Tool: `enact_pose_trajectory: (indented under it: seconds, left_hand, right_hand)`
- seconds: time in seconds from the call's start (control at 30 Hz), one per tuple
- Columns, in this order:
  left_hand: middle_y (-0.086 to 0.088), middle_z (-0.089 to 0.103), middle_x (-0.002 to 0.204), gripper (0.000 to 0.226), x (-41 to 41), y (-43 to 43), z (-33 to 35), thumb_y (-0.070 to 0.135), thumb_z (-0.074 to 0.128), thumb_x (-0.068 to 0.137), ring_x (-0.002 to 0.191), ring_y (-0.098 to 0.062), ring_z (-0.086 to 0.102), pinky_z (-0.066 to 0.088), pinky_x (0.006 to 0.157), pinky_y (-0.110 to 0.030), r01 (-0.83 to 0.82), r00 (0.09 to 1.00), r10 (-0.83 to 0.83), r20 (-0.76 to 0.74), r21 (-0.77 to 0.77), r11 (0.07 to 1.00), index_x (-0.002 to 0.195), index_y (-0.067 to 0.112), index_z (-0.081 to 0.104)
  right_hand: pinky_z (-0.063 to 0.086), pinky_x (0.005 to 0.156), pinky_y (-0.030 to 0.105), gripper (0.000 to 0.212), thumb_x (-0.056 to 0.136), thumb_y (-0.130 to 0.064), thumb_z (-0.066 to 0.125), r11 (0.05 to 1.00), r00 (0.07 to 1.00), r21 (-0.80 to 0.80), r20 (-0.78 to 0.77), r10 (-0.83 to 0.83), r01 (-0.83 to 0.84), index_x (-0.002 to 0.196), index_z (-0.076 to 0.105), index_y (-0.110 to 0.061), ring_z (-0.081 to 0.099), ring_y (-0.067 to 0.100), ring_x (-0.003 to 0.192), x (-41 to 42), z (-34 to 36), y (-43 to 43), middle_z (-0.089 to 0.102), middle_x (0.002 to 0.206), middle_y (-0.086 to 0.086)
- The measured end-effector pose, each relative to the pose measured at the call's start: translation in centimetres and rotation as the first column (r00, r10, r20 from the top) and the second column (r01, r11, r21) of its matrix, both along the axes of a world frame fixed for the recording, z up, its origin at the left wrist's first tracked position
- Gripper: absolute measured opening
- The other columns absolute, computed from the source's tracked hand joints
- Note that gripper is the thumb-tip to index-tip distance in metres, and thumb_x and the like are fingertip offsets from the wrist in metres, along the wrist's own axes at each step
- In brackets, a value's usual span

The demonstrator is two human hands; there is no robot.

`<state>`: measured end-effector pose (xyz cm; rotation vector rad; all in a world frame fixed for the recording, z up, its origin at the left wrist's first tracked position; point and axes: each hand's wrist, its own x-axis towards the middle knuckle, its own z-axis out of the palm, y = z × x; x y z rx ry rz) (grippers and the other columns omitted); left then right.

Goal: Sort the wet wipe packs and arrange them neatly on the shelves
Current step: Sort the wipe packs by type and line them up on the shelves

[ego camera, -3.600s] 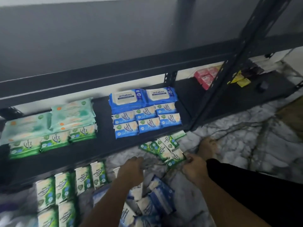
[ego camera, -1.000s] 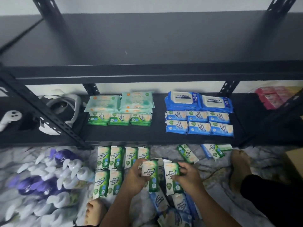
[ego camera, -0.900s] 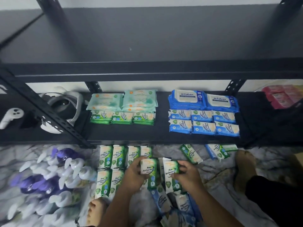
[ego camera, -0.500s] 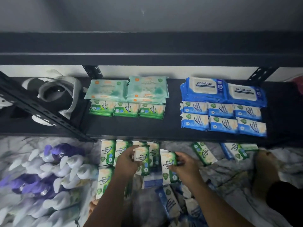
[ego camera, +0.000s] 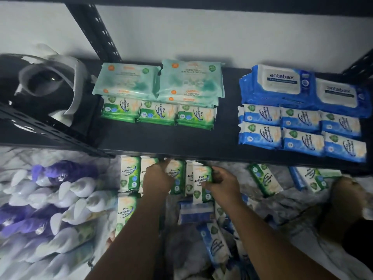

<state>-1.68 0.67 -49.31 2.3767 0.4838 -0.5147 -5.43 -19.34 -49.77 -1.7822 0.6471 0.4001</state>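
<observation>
Packs of green wipes sit left on the shelf, blue packs right. Floor packs stand in rows near its edge. Left grip and right grip each clasp one pine pack above those rows. Gathering seems in hand; next, I'd judge, both go onto the bare shelf front.

Bare left hand, right hand, forearms, black trouser leg
</observation>
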Motion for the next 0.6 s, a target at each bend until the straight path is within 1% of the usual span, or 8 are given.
enact_pose_trajectory:
  seconds: [0.1,0.17,0.27,0.33,0.4,0.47,0.53,0.6]
  left_hand:
    - [-0.009,0.070,0.116,0.074,-0.3,-0.8,-0.5,0.003,0.072,0.073,0.095,-0.027,0.069,0.059,0.083,-0.035,0.043,0.999,-0.043,0.003,0.114,0.993,0.141,0.028,0.059]
    - [-0.009,0.065,0.123,0.074,-0.4,-0.8,-0.7,0.003,0.070,0.075,0.100,-0.028,0.068,0.058,0.086,-0.038,0.064,0.998,-0.066,0.005,0.161,0.985,0.143,0.029,0.056]
    - [-0.009,0.053,0.137,0.069,-0.6,-0.8,-1.0,0.005,0.070,0.080,0.103,-0.028,0.066,0.057,0.089,-0.038,0.107,0.994,-0.105,-0.018,0.223,0.969,0.143,0.028,0.055]
    - [-0.009,0.047,0.141,0.069,-0.5,-0.8,-1.1,0.006,0.071,0.081,0.105,-0.029,0.066,0.057,0.090,-0.039,0.123,0.992,-0.119,-0.033,0.239,0.963,0.145,0.028,0.054]
    - [-0.008,0.048,0.143,0.071,-0.4,-0.9,-1.2,0.010,0.073,0.083,0.110,-0.028,0.064,0.055,0.091,-0.039,0.145,0.989,-0.137,-0.052,0.256,0.956,0.147,0.029,0.050]
    - [-0.007,0.052,0.141,0.069,-0.5,-0.9,-1.1,0.015,0.073,0.086,0.114,-0.027,0.062,0.055,0.089,-0.039,0.172,0.985,-0.157,-0.074,0.298,0.939,0.149,0.030,0.048]
    - [-0.005,0.056,0.137,0.069,-0.8,-1.1,-1.0,0.017,0.070,0.087,0.120,-0.027,0.056,0.054,0.087,-0.041,0.191,0.982,-0.180,-0.065,0.347,0.918,0.150,0.030,0.045]
    - [-0.004,0.054,0.139,0.073,-1.1,-1.3,-0.8,0.018,0.068,0.088,0.125,-0.028,0.050,0.052,0.087,-0.042,0.202,0.979,-0.197,-0.052,0.372,0.906,0.153,0.032,0.038]
  right_hand:
    - [0.055,0.068,0.016,0.056,0.073,-0.002,0.087,1.000,1.000,-0.018,0.000,0.003,-0.003,0.125,0.068,-0.014,0.065,-0.006,0.077,0.3,-0.7,0.7,0.071,0.088,-0.014]
    - [0.060,0.074,0.024,0.058,0.073,0.000,0.086,1.000,1.000,-0.011,-0.002,-0.012,0.012,0.126,0.068,-0.015,0.067,-0.005,0.077,0.7,-1.0,1.4,0.072,0.088,-0.013]
    - [0.060,0.076,0.025,0.066,0.073,-0.001,0.087,1.000,1.000,-0.005,-0.011,-0.015,0.014,0.132,0.064,-0.018,0.071,0.003,0.081,1.2,-1.8,2.7,0.073,0.091,-0.011]
    - [0.059,0.079,0.027,0.062,0.076,-0.004,0.085,0.999,1.000,-0.045,-0.006,-0.005,0.005,0.133,0.065,-0.018,0.070,0.007,0.083,1.4,-2.5,3.3,0.073,0.092,-0.011]
    - [0.057,0.080,0.026,0.059,0.078,-0.008,0.084,0.994,1.000,-0.111,0.010,0.020,-0.019,0.133,0.065,-0.017,0.070,0.011,0.088,1.5,-2.9,3.8,0.074,0.099,-0.005]
    - [0.052,0.076,0.023,0.055,0.079,-0.007,0.082,0.985,0.999,-0.168,0.033,0.039,-0.033,0.130,0.066,-0.020,0.068,0.013,0.089,1.4,-3.1,4.2,0.074,0.099,-0.001]
    - [0.053,0.076,0.027,0.050,0.079,-0.005,0.080,0.977,0.998,-0.215,0.055,0.018,-0.005,0.123,0.064,-0.021,0.069,0.018,0.090,1.2,-3.5,4.7,0.072,0.099,0.001]
    - [0.052,0.077,0.031,0.046,0.077,-0.006,0.080,0.960,0.997,-0.281,0.072,0.001,0.019,0.115,0.058,-0.016,0.066,0.024,0.091,1.1,-3.6,5.1,0.064,0.108,0.005]
